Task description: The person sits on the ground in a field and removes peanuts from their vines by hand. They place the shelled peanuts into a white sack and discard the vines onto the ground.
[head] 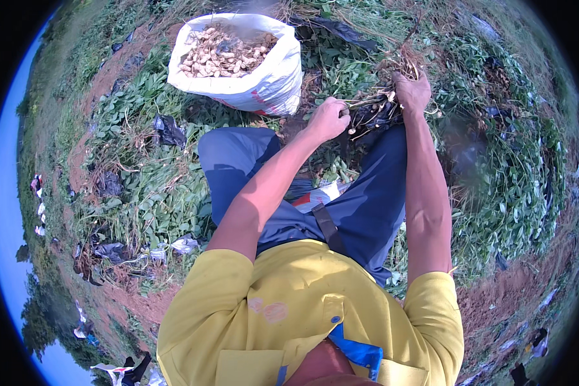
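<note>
My right hand [413,92] grips a bundle of uprooted peanut plants [377,107] near its tangled reddish roots [405,62]. Thin pale strands and a few pods stick out of the bundle to the left, with black plastic film [374,116] caught among them. The fingers of my left hand [327,119] curl around the ends of these strands; whether pods are inside them is hidden. Ahead and to the left stands a white woven sack [275,84], its mouth wide and its rim folded. Inside lie many picked peanuts [224,55], almost up to the rim.
Cut peanut vines [504,188] cover the ground on both sides. Torn dark plastic film [170,130] lies to the left. Between my bent legs [243,149] is a white and red piece of sacking [321,197]. Other people [128,369] are far off at the lower left.
</note>
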The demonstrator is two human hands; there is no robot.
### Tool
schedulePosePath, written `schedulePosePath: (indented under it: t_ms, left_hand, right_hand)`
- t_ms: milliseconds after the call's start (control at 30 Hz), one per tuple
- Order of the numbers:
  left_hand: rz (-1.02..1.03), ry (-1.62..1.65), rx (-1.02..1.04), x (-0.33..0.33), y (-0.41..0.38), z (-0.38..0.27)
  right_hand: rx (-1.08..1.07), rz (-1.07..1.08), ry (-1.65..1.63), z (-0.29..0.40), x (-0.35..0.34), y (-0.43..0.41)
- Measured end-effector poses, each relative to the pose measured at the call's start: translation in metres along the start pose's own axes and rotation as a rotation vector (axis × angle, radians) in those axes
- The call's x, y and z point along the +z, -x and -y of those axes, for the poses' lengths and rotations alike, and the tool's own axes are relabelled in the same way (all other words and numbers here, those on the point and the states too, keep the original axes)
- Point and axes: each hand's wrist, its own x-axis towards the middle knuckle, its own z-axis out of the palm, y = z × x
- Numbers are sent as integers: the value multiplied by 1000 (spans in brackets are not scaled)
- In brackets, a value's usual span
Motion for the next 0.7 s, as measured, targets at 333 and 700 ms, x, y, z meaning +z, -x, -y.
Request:
schedulePosePath:
  t_ms: [333, 700]
  left_hand:
    - [65, 146, -58, -3, 17, 6]
    - [180, 963, -245, -87, 101, -40]
  right_hand:
    - [40, 21, 27, 13, -1, 1]
    - [89, 43, 86, 17, -1, 1]
